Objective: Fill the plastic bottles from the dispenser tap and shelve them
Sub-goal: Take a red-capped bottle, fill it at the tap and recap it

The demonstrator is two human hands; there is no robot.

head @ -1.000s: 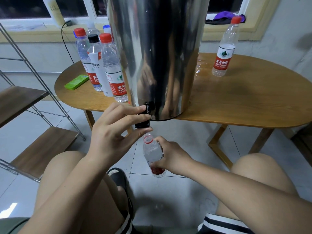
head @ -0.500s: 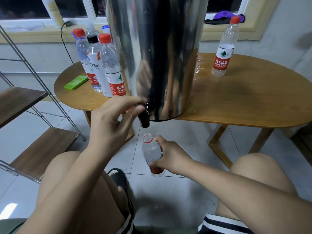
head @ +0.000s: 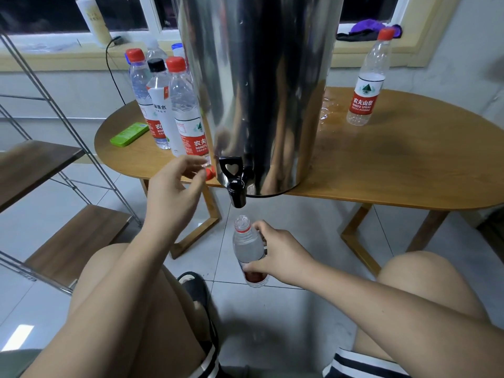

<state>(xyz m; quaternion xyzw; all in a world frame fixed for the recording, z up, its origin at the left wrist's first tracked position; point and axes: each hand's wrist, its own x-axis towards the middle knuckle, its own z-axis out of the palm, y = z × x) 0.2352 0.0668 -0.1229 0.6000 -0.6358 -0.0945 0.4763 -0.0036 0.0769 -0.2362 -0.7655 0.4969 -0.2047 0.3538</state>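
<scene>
Off the tap (head: 235,181) now, the left hand (head: 174,189) has drawn away to the left, and the black plastic lever, pulled forward half a second ago, stands upright again with its heart-shaped cut-out showing. That hand's fingers are loosely curved and spread, enclosing nothing; the thumb tip is right at a small red cap (head: 210,173) on the near table edge, though I cannot tell whether it touches. The right hand (head: 282,257) is wrapped round the ribbed body of the open bottle (head: 246,249), clear thin plastic with a red neck ring and a red label low down, held upright above the floor directly below the spout and apart from it.

The dispenser (head: 259,91) is one tall cylinder of polished steel, mirror-bright, standing at the near edge of a wooden table (head: 395,165) with rounded ends, smooth grain and angled wooden legs. A small puddle (head: 327,110) glistens just right of the cylinder. Pale glossy tiles cover the floor. A windowsill runs along the far wall.

Left of the dispenser stand five clustered bottles (head: 185,110): two red-capped, one black-capped with a white label, and two half hidden behind them, one blue-capped. One lone red-capped bottle (head: 365,85) stands at the far right. One flat green object (head: 129,134) lies beside the cluster. At the left, a shelf rack (head: 41,165) of thin metal rods shows two dark wooden boards.
</scene>
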